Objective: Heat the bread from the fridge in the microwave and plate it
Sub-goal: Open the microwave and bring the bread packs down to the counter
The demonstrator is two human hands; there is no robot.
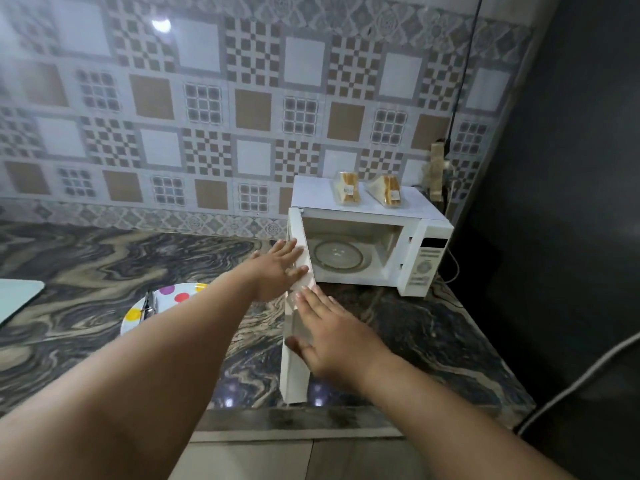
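I have both hands on the microwave door [297, 327], which stands swung wide toward me, edge-on, running near to far from the counter's front edge back to its hinge at the left side of the microwave [370, 244]. My left hand [277, 271] lies flat against the door's far portion from the left, fingers straight and slightly spread, fingertips over the door's top edge. My right hand [332, 337] rests on the door's near stretch from the right, fingers straight and loosely fanned, thumb at the door's face; neither hand holds anything. The cavity is open and I see only the glass turntable [337, 255] inside. The bread is not in there: two wrapped sandwich packs [348, 192] sit on the microwave's roof, side by side, the second pack [388, 195] to the right of the first, each with its long axis running roughly near to far. From my fingers they lie farther away, up and to the right, beyond the door hinge. I judge the right hand better placed to go for them, since it is on the cavity side of the door, while the left would have to cross over it. The spotted plate [166, 303] waits on the counter [104, 258] near left, partly behind my left forearm, with what looks like a metal utensil [149, 304] lying on it.
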